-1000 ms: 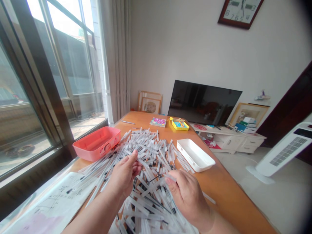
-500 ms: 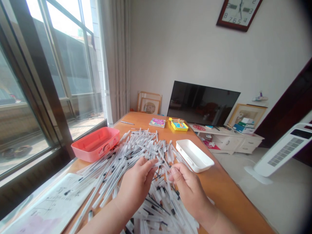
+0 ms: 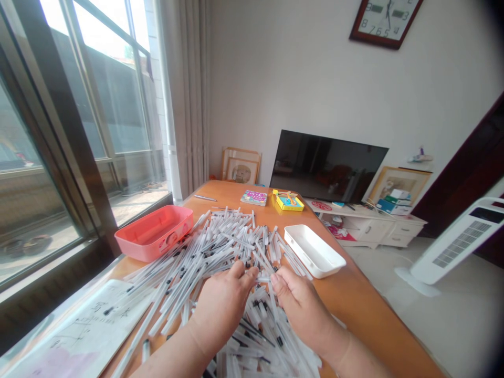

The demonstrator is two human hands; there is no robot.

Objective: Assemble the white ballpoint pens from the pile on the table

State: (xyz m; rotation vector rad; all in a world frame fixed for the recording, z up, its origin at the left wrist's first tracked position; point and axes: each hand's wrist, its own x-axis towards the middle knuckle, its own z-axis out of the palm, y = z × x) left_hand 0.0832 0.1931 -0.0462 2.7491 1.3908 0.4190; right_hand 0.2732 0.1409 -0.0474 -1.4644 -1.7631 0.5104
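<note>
Over a heap of translucent pen parts (image 3: 220, 236), barrels and caps with black bits among them, both my hands are close together. My left hand (image 3: 225, 294) is closed, thumb and fingers pinched at one end of a whitish, translucent pen part (image 3: 263, 279). At its other end, my right hand (image 3: 301, 302) pinches with thumb and bent forefinger. The part lies roughly level between the two hands; its ends are hidden by the fingers. More loose barrels and caps (image 3: 260, 336) lie beneath and in front of the hands.
A red plastic box (image 3: 153, 247) stands left of the heap, and a white box (image 3: 326, 270) to its right. A paper booklet (image 3: 94, 325) lies at the left edge. Farther back are a pen (image 3: 205, 198), a purple booklet (image 3: 254, 198) and a yellow box (image 3: 290, 202).
My left hand has lowered slightly and moved right, and my right hand has shifted a little left. Their fingertips are now nearly level, with the pen part between them.
</note>
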